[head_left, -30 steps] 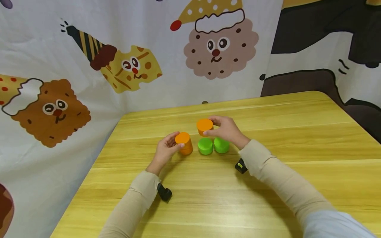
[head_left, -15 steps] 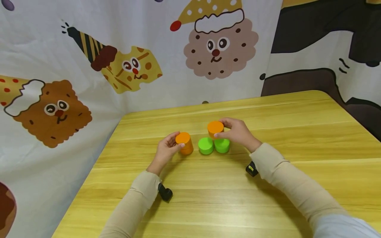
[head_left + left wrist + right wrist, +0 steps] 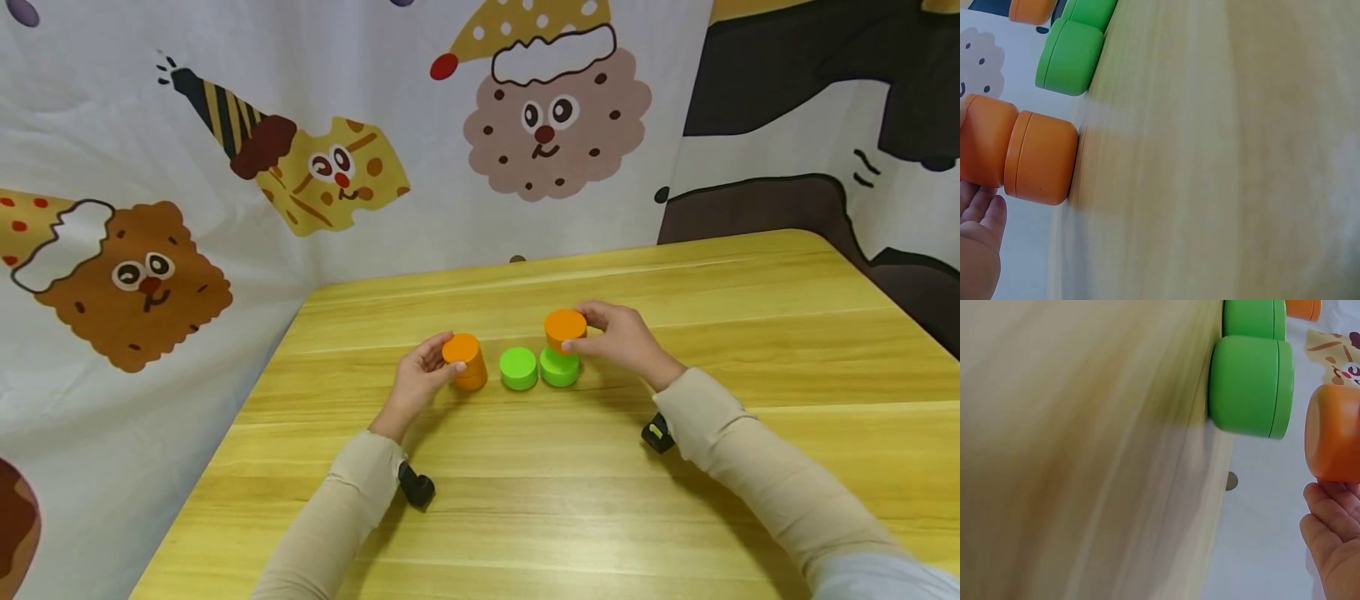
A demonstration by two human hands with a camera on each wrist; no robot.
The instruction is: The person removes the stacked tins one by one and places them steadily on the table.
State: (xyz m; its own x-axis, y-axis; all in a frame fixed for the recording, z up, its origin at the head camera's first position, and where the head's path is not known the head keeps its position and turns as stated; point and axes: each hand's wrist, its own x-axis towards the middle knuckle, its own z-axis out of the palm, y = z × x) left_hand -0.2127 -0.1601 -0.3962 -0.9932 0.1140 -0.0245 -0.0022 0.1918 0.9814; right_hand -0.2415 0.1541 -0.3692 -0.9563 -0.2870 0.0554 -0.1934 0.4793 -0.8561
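Observation:
My left hand [image 3: 418, 382] grips the upper of two stacked orange round lidded containers [image 3: 462, 348]; the lower orange container [image 3: 1042, 159] stands on the table. Between thumb and fingers, my right hand [image 3: 626, 340] holds another orange container [image 3: 566, 327] in the air. It overlaps the right green round container [image 3: 559, 367] in the head view, while the right wrist view shows a gap between its base and the green lid. To the left of that one stands a second green container [image 3: 518, 369], close beside it.
The wooden table [image 3: 510, 500] carries all the containers. Behind it hangs a white cloth [image 3: 435, 225] printed with cartoon biscuits and cheese. A black wrist camera [image 3: 416, 486] sits below the left sleeve, another black camera [image 3: 658, 433] below the right.
My right hand has moved right and slightly nearer with its orange container, from above the left green container to above the right one. The left hand stays on the stack.

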